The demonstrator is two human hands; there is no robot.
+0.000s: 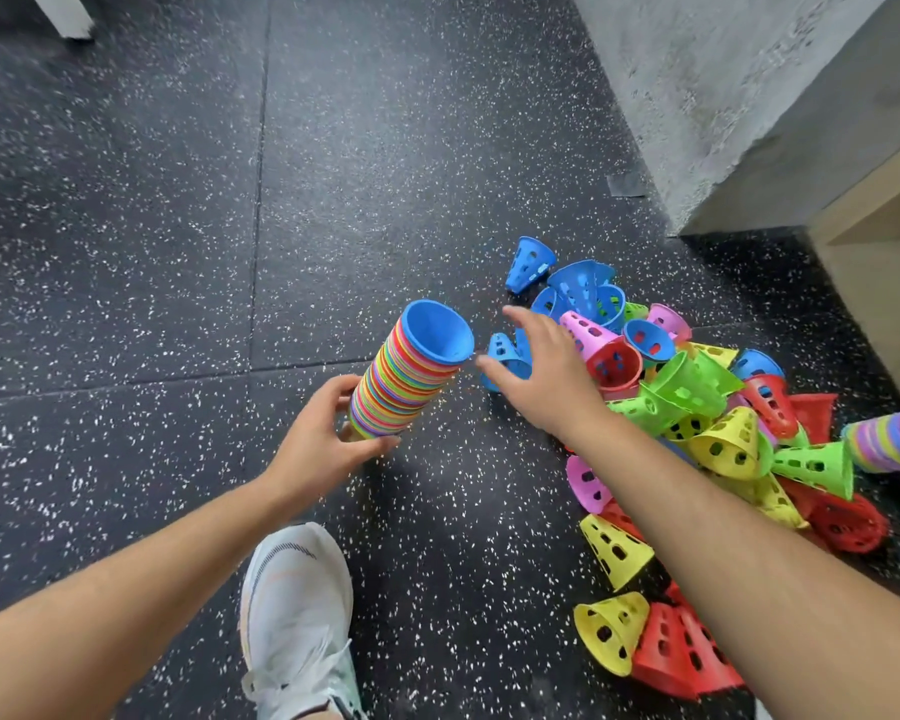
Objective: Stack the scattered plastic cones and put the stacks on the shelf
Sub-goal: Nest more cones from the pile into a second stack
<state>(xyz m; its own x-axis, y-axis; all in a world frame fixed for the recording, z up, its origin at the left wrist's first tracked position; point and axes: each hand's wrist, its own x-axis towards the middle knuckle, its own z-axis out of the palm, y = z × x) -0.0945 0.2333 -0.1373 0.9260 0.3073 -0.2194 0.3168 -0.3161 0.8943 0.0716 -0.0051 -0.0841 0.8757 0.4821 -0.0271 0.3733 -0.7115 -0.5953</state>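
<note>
Gripping cone stack (406, 387) low in left hand (323, 444), mouth tilted to 2 o'clock, likely for loading. Reaching with right hand (546, 381), spread and empty, toward blue cone (502, 350) at its 3 o'clock.

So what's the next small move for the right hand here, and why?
Probably close the right hand on the blue perforated plastic cone lying by its thumb: that hand is open and empty, and the left hand grips the tall multicoloured stack of plastic cones with its open blue end tilted toward it.
</note>
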